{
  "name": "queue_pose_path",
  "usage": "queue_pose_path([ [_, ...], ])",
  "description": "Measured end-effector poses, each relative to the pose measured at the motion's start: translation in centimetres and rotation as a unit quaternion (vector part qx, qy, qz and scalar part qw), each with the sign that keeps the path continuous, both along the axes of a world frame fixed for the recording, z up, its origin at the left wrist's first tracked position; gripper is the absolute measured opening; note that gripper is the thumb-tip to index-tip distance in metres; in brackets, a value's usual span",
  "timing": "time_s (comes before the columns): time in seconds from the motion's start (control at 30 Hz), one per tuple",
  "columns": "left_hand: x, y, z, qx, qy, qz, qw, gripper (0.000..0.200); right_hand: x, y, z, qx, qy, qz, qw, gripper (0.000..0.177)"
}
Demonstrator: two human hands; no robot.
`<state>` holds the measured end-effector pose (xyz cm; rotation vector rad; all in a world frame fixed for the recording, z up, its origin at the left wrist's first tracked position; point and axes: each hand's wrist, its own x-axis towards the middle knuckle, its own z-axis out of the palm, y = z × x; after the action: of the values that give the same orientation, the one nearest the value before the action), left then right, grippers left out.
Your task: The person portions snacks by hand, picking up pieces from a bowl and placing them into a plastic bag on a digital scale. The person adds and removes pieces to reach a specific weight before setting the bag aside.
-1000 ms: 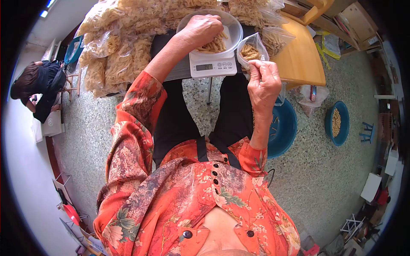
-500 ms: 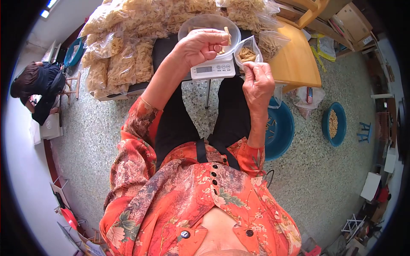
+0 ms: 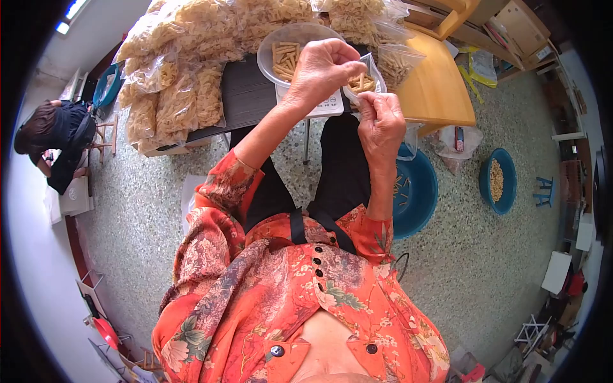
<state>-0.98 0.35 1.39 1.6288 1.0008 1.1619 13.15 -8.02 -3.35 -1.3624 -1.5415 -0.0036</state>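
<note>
My left hand (image 3: 324, 69) hovers over the mouth of a small clear plastic bag (image 3: 373, 71), thumb and forefinger slightly apart. Just below its fingertips a light-brown stick (image 3: 362, 83) stands upright in the bag's mouth, above more sticks inside. The bag's near rim is pinched between the thumb and fingers of my right hand (image 3: 382, 121). Behind my left hand, a translucent plastic bowl (image 3: 265, 64) holds several similar sticks (image 3: 285, 60). It rests on a white digital kitchen scale (image 3: 331, 107), whose display is covered by my left wrist.
Filled plastic bags (image 3: 175, 96) are piled on the dark table (image 3: 246, 96). A yellow wooden chair (image 3: 447, 83) stands at the right, with a bag of sticks (image 3: 396, 67) on its seat edge. Blue tubs (image 3: 421, 210) sit on the floor. Another person (image 3: 60, 137) sits at far left.
My left hand has moved right from above the bowl to the bag's mouth, bringing the stick there. The sticks in the bowl now show. My right hand keeps its grip on the bag.
</note>
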Motion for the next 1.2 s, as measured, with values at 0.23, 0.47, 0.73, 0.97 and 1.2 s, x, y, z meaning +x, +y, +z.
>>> queue_pose_path([
  [0.23,-5.3,4.5,-0.1,0.176,0.146,0.063,0.972,0.011,0.1,-0.1,0.1,0.004,0.007,-0.004,1.0,0.008],
  [0.47,-6.8,5.6,-1.1,0.264,0.429,-0.012,0.864,0.01,0.0,-0.3,0.4,0.004,0.003,-0.003,1.0,0.009],
  [0.73,-6.5,6.4,-2.3,0.246,0.495,-0.079,0.83,0.01,0.2,-0.3,0.5,0.0,0.002,-0.006,1.0,0.009],
  [0.97,-6.8,6.1,-1.8,0.271,0.444,-0.057,0.852,0.013,0.0,-0.3,0.5,0.0,-0.003,-0.002,1.0,0.009],
  [1.2,-7.2,4.8,-1.2,0.056,0.133,-0.05,0.988,0.007,-0.2,-0.3,0.3,-0.006,-0.004,0.002,1.0,0.009],
])
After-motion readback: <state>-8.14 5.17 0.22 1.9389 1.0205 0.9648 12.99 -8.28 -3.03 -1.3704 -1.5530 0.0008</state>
